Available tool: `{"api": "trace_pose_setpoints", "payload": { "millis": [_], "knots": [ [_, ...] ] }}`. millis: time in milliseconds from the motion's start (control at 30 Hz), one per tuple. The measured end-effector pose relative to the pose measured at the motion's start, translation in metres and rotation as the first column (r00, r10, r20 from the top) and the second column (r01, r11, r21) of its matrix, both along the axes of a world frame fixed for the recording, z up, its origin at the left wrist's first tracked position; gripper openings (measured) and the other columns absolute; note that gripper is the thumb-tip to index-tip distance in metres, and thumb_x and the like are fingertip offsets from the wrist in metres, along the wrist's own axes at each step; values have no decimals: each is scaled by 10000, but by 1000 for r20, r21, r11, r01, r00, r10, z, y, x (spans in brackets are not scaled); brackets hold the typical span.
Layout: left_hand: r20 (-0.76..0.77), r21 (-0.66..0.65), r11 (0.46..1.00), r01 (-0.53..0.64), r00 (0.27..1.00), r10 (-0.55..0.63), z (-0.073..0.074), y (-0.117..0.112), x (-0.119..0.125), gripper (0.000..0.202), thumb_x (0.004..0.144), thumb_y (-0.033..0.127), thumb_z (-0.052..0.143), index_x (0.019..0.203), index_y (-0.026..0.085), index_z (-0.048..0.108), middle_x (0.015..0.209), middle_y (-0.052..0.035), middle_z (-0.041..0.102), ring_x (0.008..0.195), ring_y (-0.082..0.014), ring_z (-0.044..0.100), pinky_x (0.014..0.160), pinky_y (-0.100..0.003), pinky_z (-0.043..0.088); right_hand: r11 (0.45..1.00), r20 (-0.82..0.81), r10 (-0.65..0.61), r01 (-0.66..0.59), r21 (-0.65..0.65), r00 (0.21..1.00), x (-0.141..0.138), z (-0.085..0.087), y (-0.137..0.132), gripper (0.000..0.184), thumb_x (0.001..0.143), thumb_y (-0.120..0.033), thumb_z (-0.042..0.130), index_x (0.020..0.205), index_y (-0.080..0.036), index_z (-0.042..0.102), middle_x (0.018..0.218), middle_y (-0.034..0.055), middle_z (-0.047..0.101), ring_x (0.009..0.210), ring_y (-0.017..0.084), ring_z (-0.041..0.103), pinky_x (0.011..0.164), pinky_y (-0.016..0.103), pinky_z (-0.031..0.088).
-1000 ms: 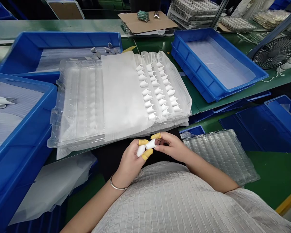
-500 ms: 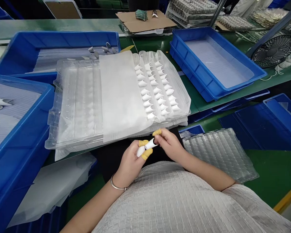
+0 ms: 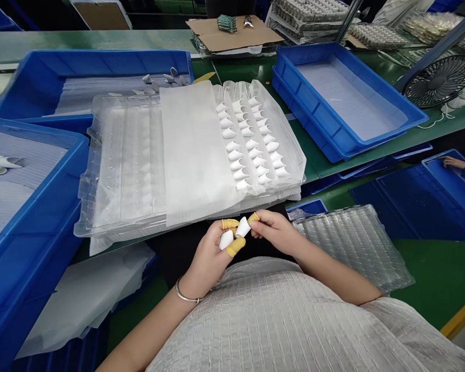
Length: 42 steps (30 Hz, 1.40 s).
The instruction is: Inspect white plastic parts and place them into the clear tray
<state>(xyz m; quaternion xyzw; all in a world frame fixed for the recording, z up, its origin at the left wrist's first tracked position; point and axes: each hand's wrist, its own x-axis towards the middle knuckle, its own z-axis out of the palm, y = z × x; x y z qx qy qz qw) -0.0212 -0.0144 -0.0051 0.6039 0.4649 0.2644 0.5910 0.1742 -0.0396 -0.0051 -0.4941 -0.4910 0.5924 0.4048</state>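
Low in front of my body, my left hand [image 3: 211, 253] is closed around a short white tube piece [image 3: 226, 239], partly hidden by the palm. A second white tube piece [image 3: 243, 227] sits between my two hands, tilted. My right hand [image 3: 273, 230] pinches this second piece at its upper right edge, while the left fingertips are close against its other side. Yellow finger cots cover some fingertips on both hands. Just beyond, rows of similar slant-cut white pieces [image 3: 251, 142] stand in a clear plastic tray [image 3: 83, 206], half covered by a white sheet [image 3: 197, 155].
Blue bins [image 3: 8, 289] stand at the left, one holding loose white tubes [image 3: 2, 163]. Another blue bin [image 3: 313, 98] and a black fan [image 3: 442, 80] are at the right. Below lies a stack of clear trays [image 3: 344, 243]. Another person's hand [image 3: 455, 163] reaches in at the far right.
The tube piece between my hands has turned, from its open mouth facing right to standing more upright. My right fingers have shifted onto its edge. Another person's hand has appeared at the right.
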Motion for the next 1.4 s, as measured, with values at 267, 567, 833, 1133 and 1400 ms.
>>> {"api": "trace_pose_setpoints", "payload": {
  "millis": [267, 567, 833, 1133, 1400],
  "knots": [
    [-6, -58, 993, 99, 995, -99, -1, 2, 4, 342, 814, 326, 675, 1138, 235, 611, 1031, -24, 663, 838, -170, 584, 752, -299, 457, 1000, -55, -26, 25, -14, 998, 1, -2, 1, 241, 929, -388, 573, 823, -172, 590, 765, 0, 576, 696, 130, 540, 670, 271, 456],
    [-3, -155, 987, 46, 999, -47, 2, 2, 6, 287, 777, 355, 698, 988, 190, 594, 847, 4, 626, 722, -139, 533, 653, -267, 421, 990, 322, -66, 22, 137, 944, -8, 5, -2, 224, 913, -325, 603, 756, -193, 514, 724, -26, 533, 662, 126, 486, 587, 254, 375],
    [-73, -130, 991, 30, 997, -40, 6, 1, 7, 263, 767, 289, 672, 996, 190, 586, 821, 15, 604, 684, -126, 514, 621, -253, 411, 954, 235, -282, 245, 175, 930, 7, -2, 2, 133, 933, -259, 523, 1039, -206, 582, 893, 22, 603, 787, 154, 569, 729, 304, 464],
    [-268, 150, 975, 162, 956, -117, 10, -1, 7, 105, 813, 285, 624, 848, 197, 577, 776, 11, 587, 671, -142, 524, 600, -265, 414, 997, 349, -62, 39, 71, 935, -11, 7, 0, 287, 869, -391, 656, 742, -201, 482, 668, -46, 497, 607, 116, 451, 531, 239, 347],
    [-129, -37, 994, 107, 985, -111, 9, -3, 4, 182, 791, 285, 636, 943, 194, 592, 807, 1, 616, 656, -130, 509, 584, -254, 417, 982, 368, -175, 137, 128, 913, 9, -13, 6, 64, 929, -245, 527, 905, -204, 568, 856, 7, 639, 766, 151, 610, 690, 280, 458]
  ]
}}
